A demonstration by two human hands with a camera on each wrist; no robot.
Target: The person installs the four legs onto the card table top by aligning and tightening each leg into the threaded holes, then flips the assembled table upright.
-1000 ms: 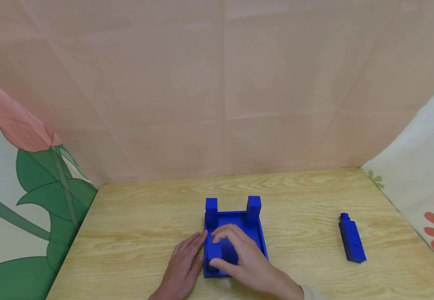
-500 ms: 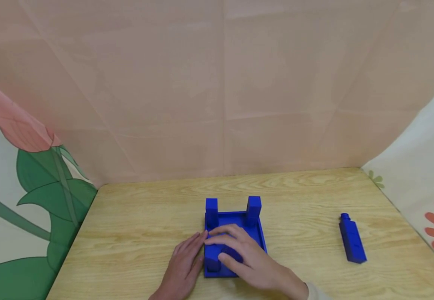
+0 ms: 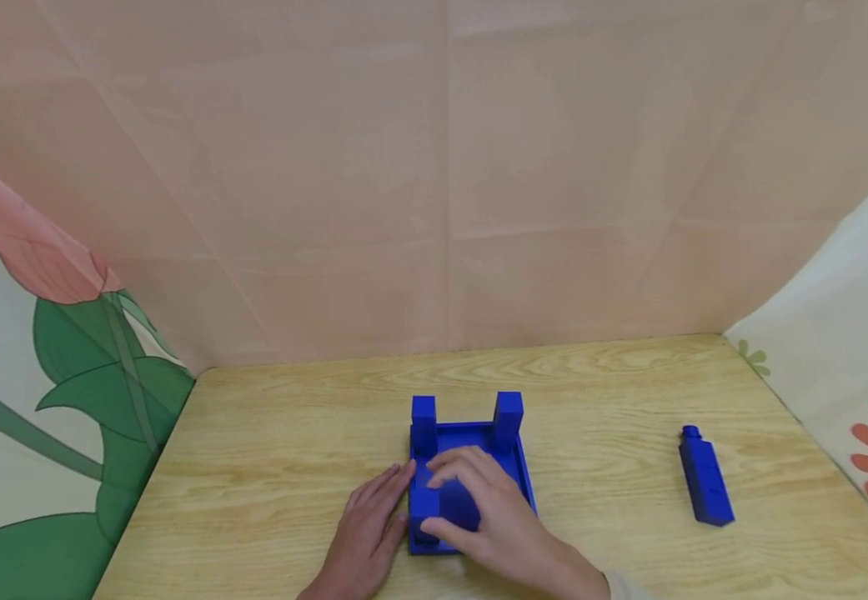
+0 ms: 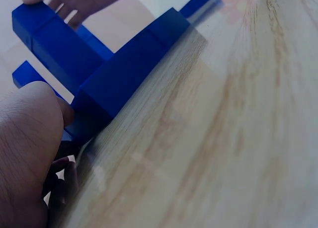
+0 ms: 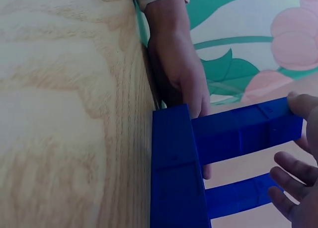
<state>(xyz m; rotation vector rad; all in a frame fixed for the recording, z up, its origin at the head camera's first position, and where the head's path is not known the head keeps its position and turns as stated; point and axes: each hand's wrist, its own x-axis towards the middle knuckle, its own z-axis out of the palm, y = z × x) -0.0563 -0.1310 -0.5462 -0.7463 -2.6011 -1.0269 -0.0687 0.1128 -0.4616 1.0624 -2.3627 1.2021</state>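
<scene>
A blue square tray-like base with a low rim lies on the table, several upright square legs on its corners. My left hand rests against the base's left side with straight fingers. My right hand reaches over the base and pinches the top of the front left leg between thumb and fingers. The right wrist view shows that leg with the thumb at its end and the other fingers spread loosely. In the head view the right hand hides the base's front right part.
A loose blue leg with a round, narrow end lies on the wood-grain table at the right. The back left leg and back right leg stand upright. A pinkish curtain hangs behind the table.
Half a second ago the right fingers stretched further left over the front left leg; now they have drawn back and bent around its top. The left hand and base have stayed put.
</scene>
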